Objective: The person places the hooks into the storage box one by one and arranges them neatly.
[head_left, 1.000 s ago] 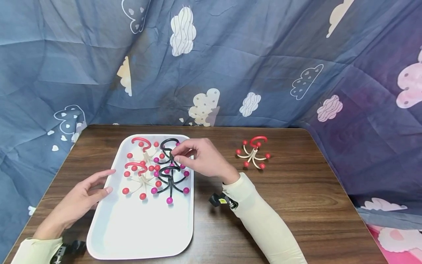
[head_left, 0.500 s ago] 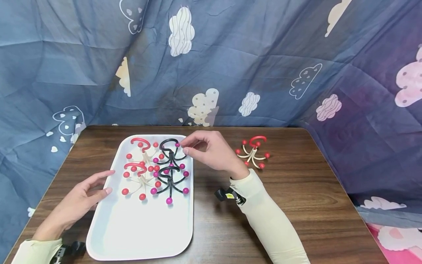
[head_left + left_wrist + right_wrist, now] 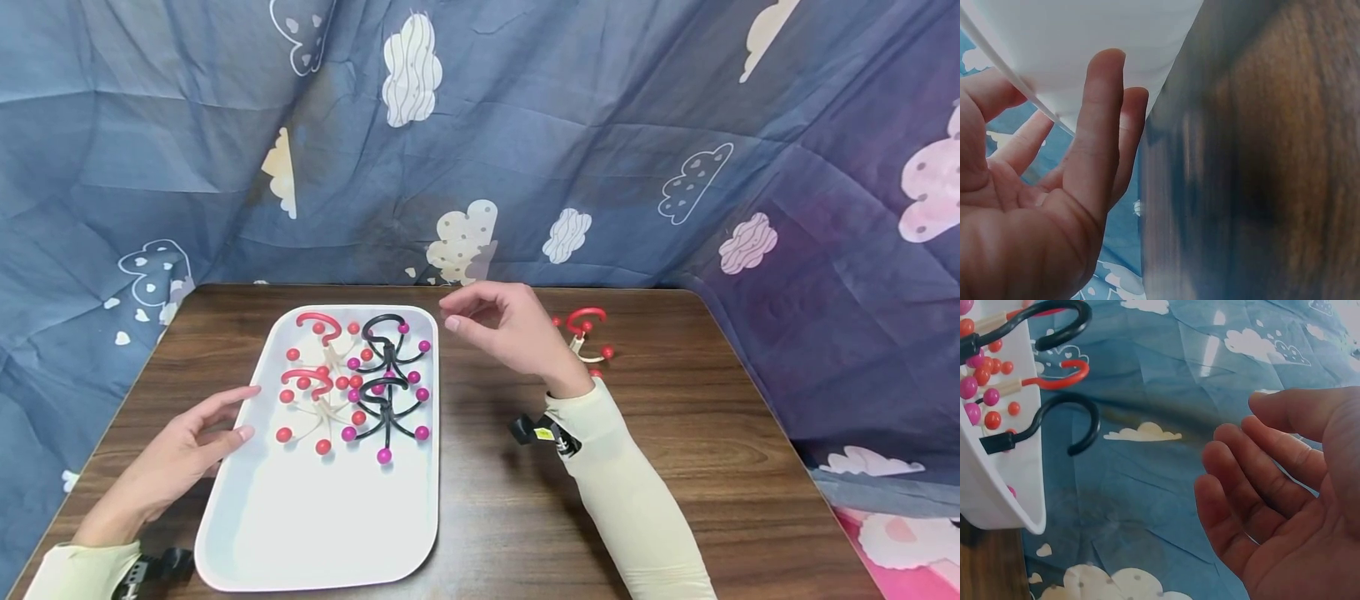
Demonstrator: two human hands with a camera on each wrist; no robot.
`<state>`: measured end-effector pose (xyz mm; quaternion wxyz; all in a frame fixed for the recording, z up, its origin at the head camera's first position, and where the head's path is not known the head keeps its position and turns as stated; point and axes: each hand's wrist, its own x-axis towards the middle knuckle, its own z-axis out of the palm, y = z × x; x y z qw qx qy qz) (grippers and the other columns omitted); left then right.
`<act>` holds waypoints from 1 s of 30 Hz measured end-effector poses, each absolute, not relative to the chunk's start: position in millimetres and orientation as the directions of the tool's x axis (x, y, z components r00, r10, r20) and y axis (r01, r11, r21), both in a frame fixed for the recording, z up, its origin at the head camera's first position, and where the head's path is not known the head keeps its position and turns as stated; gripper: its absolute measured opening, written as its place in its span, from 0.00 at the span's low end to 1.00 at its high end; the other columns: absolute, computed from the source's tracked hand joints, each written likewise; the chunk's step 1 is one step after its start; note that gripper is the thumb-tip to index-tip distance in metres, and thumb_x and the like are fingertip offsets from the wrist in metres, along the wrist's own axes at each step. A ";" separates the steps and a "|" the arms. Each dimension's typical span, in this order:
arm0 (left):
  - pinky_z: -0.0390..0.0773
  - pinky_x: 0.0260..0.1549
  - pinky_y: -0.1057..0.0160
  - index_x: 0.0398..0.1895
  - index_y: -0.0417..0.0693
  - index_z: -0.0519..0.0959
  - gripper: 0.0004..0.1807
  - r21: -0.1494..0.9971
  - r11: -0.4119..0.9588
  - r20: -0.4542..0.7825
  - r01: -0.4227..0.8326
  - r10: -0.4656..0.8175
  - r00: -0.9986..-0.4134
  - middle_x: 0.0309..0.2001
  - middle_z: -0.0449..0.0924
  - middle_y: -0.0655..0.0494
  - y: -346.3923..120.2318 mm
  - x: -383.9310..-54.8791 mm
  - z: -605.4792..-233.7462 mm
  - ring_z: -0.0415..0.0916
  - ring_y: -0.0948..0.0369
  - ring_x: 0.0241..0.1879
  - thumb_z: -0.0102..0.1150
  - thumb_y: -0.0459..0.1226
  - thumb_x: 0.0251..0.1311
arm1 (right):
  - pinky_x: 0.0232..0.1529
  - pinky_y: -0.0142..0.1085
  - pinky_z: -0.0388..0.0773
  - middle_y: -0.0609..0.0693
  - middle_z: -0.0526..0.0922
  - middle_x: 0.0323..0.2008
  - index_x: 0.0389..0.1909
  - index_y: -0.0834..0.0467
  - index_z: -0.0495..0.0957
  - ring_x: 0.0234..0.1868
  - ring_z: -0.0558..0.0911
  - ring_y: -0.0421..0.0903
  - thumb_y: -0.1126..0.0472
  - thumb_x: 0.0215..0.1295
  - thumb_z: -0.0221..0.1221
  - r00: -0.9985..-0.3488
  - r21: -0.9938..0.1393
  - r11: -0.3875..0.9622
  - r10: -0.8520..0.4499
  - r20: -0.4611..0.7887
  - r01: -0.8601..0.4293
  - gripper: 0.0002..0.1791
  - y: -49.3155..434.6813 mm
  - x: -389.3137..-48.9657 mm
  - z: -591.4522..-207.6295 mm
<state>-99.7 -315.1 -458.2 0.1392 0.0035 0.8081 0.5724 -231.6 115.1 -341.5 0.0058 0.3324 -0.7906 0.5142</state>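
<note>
Two hook-topped pieces with cream, ball-tipped legs and red hooks [image 3: 321, 321] stand on the left side of a white tray [image 3: 322, 508]. To their right are two similar black pieces [image 3: 387, 408] with magenta balls. My left hand [image 3: 183, 450] holds the tray's left rim, thumb and index finger over the edge, with other fingers under it in the left wrist view. Just beyond the tray's right rim my right hand [image 3: 517, 333] hovers with relaxed fingers and nothing in them. Behind it, partly hidden, stands another red-hooked piece [image 3: 588, 317] on the table.
The brown wooden table [image 3: 690, 450] extends to the right of the tray. A blue cloth [image 3: 337, 167] with cloud prints hangs behind the table's back edge. Ball-tipped legs of neighbouring pieces overlap in the tray.
My right hand has let go of the far black piece and moved right and away over the tray's rim, now covering part of the piece on the table. My left hand stays in place.
</note>
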 end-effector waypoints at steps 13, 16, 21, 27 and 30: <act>0.91 0.38 0.50 0.84 0.46 0.56 0.36 0.925 0.344 -0.224 -0.160 0.156 -0.962 0.68 0.67 0.28 -315.2 -100.2 -457.0 0.87 0.63 0.48 0.58 0.43 0.79 | 0.45 0.33 0.87 0.54 0.91 0.44 0.50 0.58 0.88 0.41 0.88 0.43 0.62 0.69 0.70 -0.841 -0.836 0.281 -0.431 0.328 -0.471 0.11 150.6 -240.5 -339.7; 0.91 0.38 0.50 0.84 0.46 0.56 0.37 0.923 0.351 -0.225 -0.160 0.154 -0.962 0.68 0.67 0.28 -315.1 -100.7 -456.9 0.87 0.63 0.48 0.58 0.43 0.79 | 0.43 0.32 0.86 0.54 0.91 0.45 0.49 0.57 0.88 0.41 0.89 0.44 0.61 0.68 0.71 -0.868 -0.853 0.285 -0.385 0.315 -0.436 0.11 161.0 -241.7 -339.9; 0.91 0.38 0.50 0.84 0.46 0.56 0.37 0.921 0.354 -0.227 -0.161 0.152 -0.962 0.68 0.67 0.28 -314.6 -101.6 -457.5 0.87 0.63 0.48 0.58 0.43 0.79 | 0.43 0.31 0.86 0.56 0.91 0.46 0.50 0.59 0.88 0.41 0.89 0.43 0.62 0.68 0.71 -0.895 -0.874 0.281 -0.331 0.300 -0.397 0.12 179.0 -246.4 -344.1; 0.91 0.37 0.50 0.83 0.46 0.56 0.36 0.925 0.344 -0.226 -0.161 0.157 -0.961 0.67 0.67 0.28 -314.7 -100.3 -458.9 0.87 0.62 0.48 0.58 0.43 0.79 | 0.43 0.28 0.85 0.54 0.91 0.46 0.51 0.61 0.88 0.40 0.88 0.42 0.62 0.69 0.70 -0.905 -0.867 0.305 -0.291 0.311 -0.395 0.13 200.2 -253.3 -348.6; 0.91 0.38 0.50 0.84 0.47 0.56 0.36 0.924 0.343 -0.229 -0.166 0.153 -0.961 0.68 0.67 0.29 -314.4 -99.9 -459.0 0.87 0.63 0.48 0.58 0.43 0.79 | 0.42 0.28 0.85 0.52 0.91 0.46 0.51 0.63 0.87 0.40 0.89 0.44 0.62 0.69 0.70 -0.911 -0.867 0.312 -0.268 0.312 -0.389 0.14 210.4 -256.9 -351.7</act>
